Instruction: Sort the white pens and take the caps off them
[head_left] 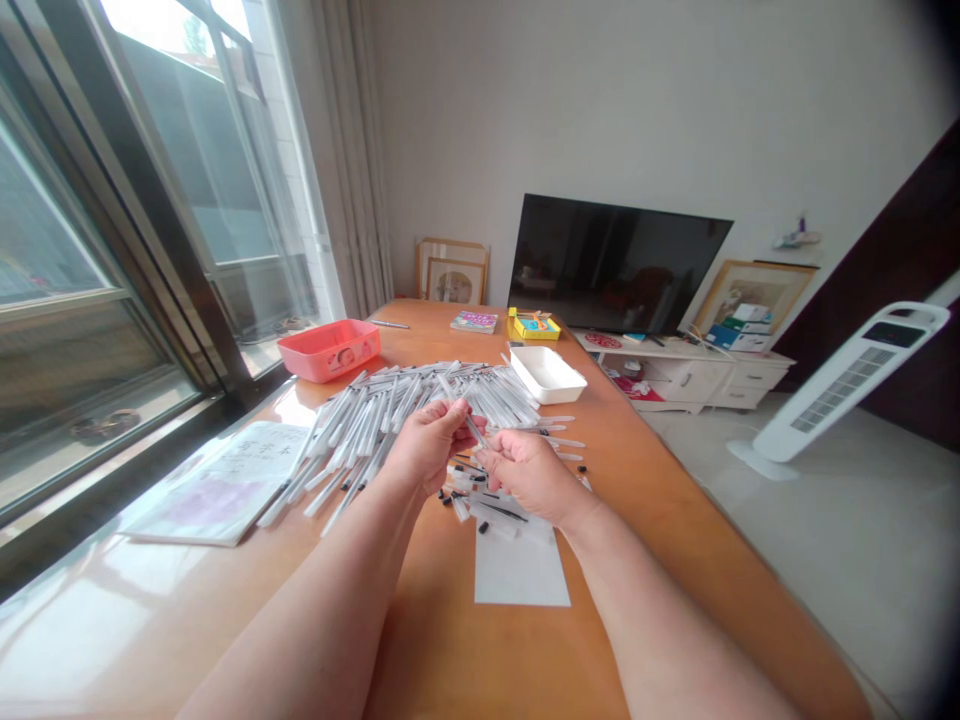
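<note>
Between my two hands is a slim clear pen (pixel 476 432), slanting down to the right. My left hand (pixel 429 440) pinches its upper end, and the fingers of my right hand (pixel 529 475) close on its lower end. Behind and left of my hands spreads a big heap of clear pens (pixel 397 400) with dark tips. Under my right hand lie loose pen parts: black caps or plugs (pixel 483 527), clear caps (pixel 460 508) and dark thin pieces (pixel 504 510). Some rest on a white sheet of paper (pixel 522 575).
A red plastic basket (pixel 330 352) stands at the back left, a white tray (pixel 551 375) at the back right. A booklet (pixel 217 490) lies on the left. Farther back are a yellow box (pixel 537 328) and a purple book (pixel 474 321). The table's right edge (pixel 720 510) borders the floor.
</note>
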